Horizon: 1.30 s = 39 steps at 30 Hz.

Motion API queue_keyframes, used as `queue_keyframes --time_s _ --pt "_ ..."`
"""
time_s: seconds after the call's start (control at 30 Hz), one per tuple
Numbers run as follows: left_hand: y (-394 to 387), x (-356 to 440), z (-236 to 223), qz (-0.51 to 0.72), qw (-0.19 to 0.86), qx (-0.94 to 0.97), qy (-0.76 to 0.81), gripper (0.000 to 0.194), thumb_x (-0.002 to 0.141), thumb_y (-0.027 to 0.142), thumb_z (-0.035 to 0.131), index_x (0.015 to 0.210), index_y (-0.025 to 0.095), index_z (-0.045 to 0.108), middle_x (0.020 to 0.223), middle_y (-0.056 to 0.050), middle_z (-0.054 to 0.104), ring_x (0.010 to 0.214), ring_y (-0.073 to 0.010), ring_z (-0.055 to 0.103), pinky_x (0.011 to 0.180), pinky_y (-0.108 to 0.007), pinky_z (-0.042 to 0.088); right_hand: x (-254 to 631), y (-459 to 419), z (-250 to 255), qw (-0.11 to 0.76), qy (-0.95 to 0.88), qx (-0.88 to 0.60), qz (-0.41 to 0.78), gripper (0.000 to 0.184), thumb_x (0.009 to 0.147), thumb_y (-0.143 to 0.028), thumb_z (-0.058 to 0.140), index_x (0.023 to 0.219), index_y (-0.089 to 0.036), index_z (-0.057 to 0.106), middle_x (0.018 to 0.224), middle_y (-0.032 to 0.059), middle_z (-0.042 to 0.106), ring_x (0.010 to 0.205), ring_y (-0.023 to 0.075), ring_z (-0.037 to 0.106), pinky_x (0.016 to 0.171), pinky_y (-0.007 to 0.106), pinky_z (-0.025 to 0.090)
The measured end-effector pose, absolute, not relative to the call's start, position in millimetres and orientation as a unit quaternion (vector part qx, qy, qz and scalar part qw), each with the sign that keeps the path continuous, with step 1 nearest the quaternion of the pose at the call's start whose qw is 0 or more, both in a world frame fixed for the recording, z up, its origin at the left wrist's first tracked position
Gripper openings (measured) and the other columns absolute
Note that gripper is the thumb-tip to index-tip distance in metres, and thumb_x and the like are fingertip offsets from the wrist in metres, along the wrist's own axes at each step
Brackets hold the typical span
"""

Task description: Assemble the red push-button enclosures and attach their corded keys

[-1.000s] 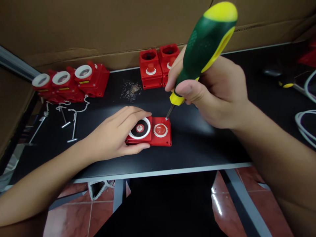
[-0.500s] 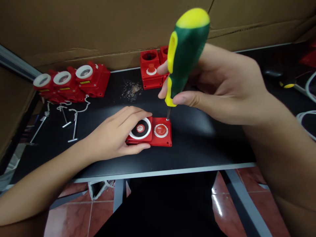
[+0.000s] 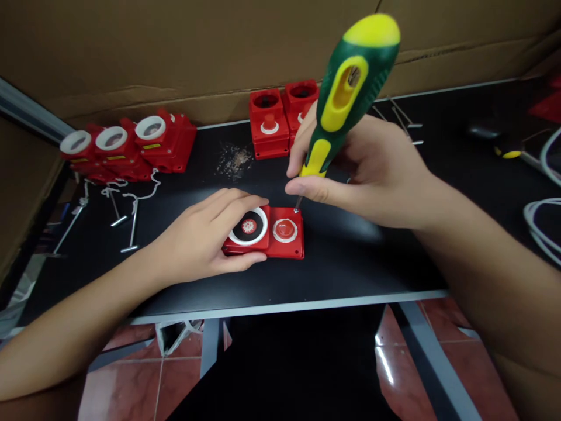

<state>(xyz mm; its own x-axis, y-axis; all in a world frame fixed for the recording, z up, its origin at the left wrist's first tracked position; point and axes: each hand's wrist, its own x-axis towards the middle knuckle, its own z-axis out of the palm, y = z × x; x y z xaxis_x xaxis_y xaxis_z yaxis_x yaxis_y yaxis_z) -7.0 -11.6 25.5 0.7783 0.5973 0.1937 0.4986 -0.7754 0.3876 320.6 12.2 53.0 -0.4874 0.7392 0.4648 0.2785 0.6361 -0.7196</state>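
A red alarm box (image 3: 287,248) lies on the black tabletop, with a white-ringed round opening on its left part and a red dome on its right. My left hand (image 3: 214,234) grips the box's left end, fingers over the far side and thumb along the near side. In my right hand (image 3: 363,169) is a green and yellow screwdriver (image 3: 346,99), tilted with its handle up. The screwdriver's tip meets a small screw (image 3: 296,210) at the box's far right corner. The left end of the box is hidden under my left hand.
Several red boxes with white rings (image 3: 151,128) stand at the back left, cords and metal T-bars (image 3: 131,228) before them. Two red housings (image 3: 267,140) stand behind, beside scattered debris (image 3: 236,159). White cable (image 3: 541,228) lies at the right, and cardboard (image 3: 175,52) walls the back.
The screwdriver handle has turned about its axis and swung left, then partly back right, with my right hand. Its tip stays at the same corner; my left hand and the box keep still.
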Motion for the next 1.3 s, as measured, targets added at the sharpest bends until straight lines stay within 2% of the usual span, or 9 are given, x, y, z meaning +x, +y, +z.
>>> queue_keyframes --time_s 0.1,0.2,0.27,0.4,0.67,0.83,0.97,1.1,1.3 --pt "-11.8 -7.3 26.4 0.144 0.154 0.931 0.299 0.071 0.12 0.077 0.073 0.169 0.026 0.067 0.157 -0.019 0.083 0.141 -0.0416 0.086 0.124 -0.057 0.074 317.9 12.5 51.8 0.399 -0.813 -0.306 0.294 0.037 0.111 -0.066 0.092 0.108 -0.031 0.082 0.126 0.0074 0.084 0.104 0.0272 0.076 0.091 0.044 0.069" --pt "-12.0 -8.1 26.1 0.146 0.15 0.931 0.299 0.071 0.121 0.079 0.072 0.167 0.025 0.068 0.156 -0.019 0.083 0.14 -0.0404 0.086 0.125 -0.054 0.073 317.8 8.9 55.5 0.405 -0.8 -0.296 0.331 0.022 0.116 -0.051 0.083 0.117 -0.029 0.08 0.132 0.0061 0.083 0.107 0.0243 0.078 0.088 0.041 0.07" --pt "-12.0 -8.7 25.6 0.154 0.149 0.931 0.296 0.071 0.12 0.077 0.075 0.167 0.024 0.069 0.155 -0.019 0.083 0.139 -0.0404 0.086 0.124 -0.053 0.073 319.6 6.2 59.1 0.413 -0.785 -0.285 0.364 0.013 0.113 -0.038 0.082 0.123 -0.03 0.08 0.136 0.0041 0.086 0.114 0.0241 0.082 0.093 0.04 0.073" --pt "-11.3 -9.4 24.9 0.161 0.141 0.934 0.288 0.073 0.12 0.076 0.077 0.169 0.022 0.069 0.156 -0.021 0.083 0.139 -0.0412 0.086 0.124 -0.053 0.073 325.5 3.4 64.0 0.434 -0.764 -0.29 0.379 0.025 0.1 -0.022 0.085 0.122 -0.034 0.084 0.134 -0.0005 0.092 0.116 0.0239 0.087 0.101 0.042 0.076" --pt "-10.8 -9.8 25.0 0.154 0.144 0.931 0.297 0.07 0.12 0.077 0.076 0.169 0.026 0.068 0.159 -0.019 0.082 0.142 -0.0413 0.086 0.126 -0.055 0.073 332.1 3.2 69.7 0.416 -0.777 -0.306 0.36 0.035 0.097 -0.019 0.087 0.13 -0.031 0.093 0.12 0.0001 0.094 0.104 0.0223 0.09 0.093 0.039 0.079" --pt "-10.3 -11.3 24.7 0.164 0.136 0.935 0.283 0.07 0.12 0.071 0.079 0.171 0.024 0.066 0.159 -0.021 0.082 0.141 -0.0433 0.086 0.124 -0.058 0.074 332.9 8.7 66.9 0.405 -0.789 -0.28 0.368 0.032 0.098 -0.026 0.097 0.129 -0.03 0.095 0.119 0.0005 0.095 0.087 0.0176 0.082 0.075 0.032 0.073" --pt "-10.3 -10.7 25.0 0.167 0.125 0.94 0.271 0.07 0.123 0.07 0.076 0.171 0.019 0.066 0.159 -0.022 0.082 0.141 -0.0428 0.086 0.124 -0.056 0.073 332.8 11.3 63.6 0.41 -0.782 -0.273 0.382 0.028 0.103 -0.03 0.098 0.131 -0.027 0.092 0.121 -0.0039 0.091 0.084 0.0117 0.075 0.075 0.027 0.067" --pt "-10.5 -10.6 24.6 0.165 0.126 0.938 0.277 0.071 0.122 0.07 0.077 0.171 0.019 0.066 0.159 -0.022 0.082 0.141 -0.0416 0.086 0.125 -0.054 0.072 329.3 14.5 61.0 0.402 -0.795 -0.279 0.359 0.019 0.106 -0.034 0.1 0.119 -0.025 0.09 0.117 -0.0001 0.088 0.076 0.0117 0.069 0.069 0.029 0.065" --pt "-10.1 -11.3 24.9 0.161 0.123 0.94 0.275 0.071 0.123 0.072 0.075 0.171 0.021 0.066 0.158 -0.021 0.082 0.14 -0.0411 0.086 0.123 -0.055 0.072 320.5 18.9 51.9 0.419 -0.802 -0.279 0.322 0.042 0.104 -0.062 0.104 0.099 -0.026 0.084 0.101 0.0023 0.078 0.084 0.0183 0.068 0.072 0.034 0.064"
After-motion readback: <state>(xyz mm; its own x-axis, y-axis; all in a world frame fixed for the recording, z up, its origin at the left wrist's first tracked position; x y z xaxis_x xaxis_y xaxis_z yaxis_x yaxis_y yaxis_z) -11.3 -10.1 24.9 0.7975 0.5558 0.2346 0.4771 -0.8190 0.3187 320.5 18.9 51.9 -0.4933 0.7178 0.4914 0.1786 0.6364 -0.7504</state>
